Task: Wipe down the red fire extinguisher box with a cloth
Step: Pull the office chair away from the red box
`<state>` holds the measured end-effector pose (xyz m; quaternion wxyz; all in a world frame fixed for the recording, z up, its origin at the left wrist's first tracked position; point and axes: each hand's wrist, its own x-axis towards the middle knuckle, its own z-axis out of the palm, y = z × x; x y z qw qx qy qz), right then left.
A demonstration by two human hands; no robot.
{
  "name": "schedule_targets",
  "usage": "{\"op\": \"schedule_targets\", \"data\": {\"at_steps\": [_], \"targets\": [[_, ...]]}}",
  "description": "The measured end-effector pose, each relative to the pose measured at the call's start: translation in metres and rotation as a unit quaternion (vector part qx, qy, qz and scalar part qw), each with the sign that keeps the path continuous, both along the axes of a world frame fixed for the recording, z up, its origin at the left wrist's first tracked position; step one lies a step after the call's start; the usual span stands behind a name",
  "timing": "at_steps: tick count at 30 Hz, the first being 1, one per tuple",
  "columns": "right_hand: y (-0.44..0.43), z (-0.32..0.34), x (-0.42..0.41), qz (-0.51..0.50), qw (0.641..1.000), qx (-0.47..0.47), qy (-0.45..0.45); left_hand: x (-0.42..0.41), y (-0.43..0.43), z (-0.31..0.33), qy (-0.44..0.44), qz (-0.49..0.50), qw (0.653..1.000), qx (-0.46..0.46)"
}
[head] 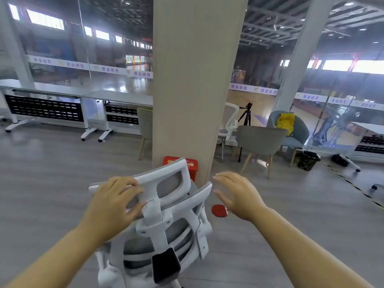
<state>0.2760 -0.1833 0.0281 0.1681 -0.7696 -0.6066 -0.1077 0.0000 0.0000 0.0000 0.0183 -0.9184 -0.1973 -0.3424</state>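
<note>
The red fire extinguisher box [193, 168] stands on the floor against the foot of a beige pillar [195, 84]. A white office chair [166, 215] with grey mesh stands between me and the box and hides most of it. My left hand [113, 204] grips the chair's white headrest frame. My right hand [236, 194] hovers open to the right of the chair back, touching nothing. No cloth is in view.
A red table tennis paddle [219, 210] lies on the grey floor right of the chair. Grey and blue armchairs [259, 140] and a tripod [247, 113] stand behind the pillar at right. White desks [83, 94] line the glass wall at left.
</note>
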Motion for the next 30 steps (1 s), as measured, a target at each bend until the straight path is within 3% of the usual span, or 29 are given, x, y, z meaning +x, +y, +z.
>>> {"op": "schedule_targets", "data": {"at_steps": [5,9,15,18,30], "targets": [[0.019,-0.05,-0.012,-0.03,0.994,-0.096,0.049,-0.033,0.011,-0.062,0.019,0.083,0.994,-0.074],[0.049,-0.069,-0.016,-0.052,0.986,-0.153,0.044,-0.052,0.022,-0.096,0.099,0.144,0.976,-0.129],[0.076,-0.094,-0.013,-0.063,0.968,-0.236,0.06,-0.056,0.053,-0.116,0.137,0.147,0.954,-0.222],[0.075,-0.101,-0.009,-0.078,0.969,-0.227,0.052,-0.048,0.055,-0.117,0.171,0.148,0.94,-0.255],[0.035,-0.115,0.003,-0.116,0.98,-0.154,0.054,-0.036,0.027,-0.12,0.144,0.061,0.935,-0.318]]}}
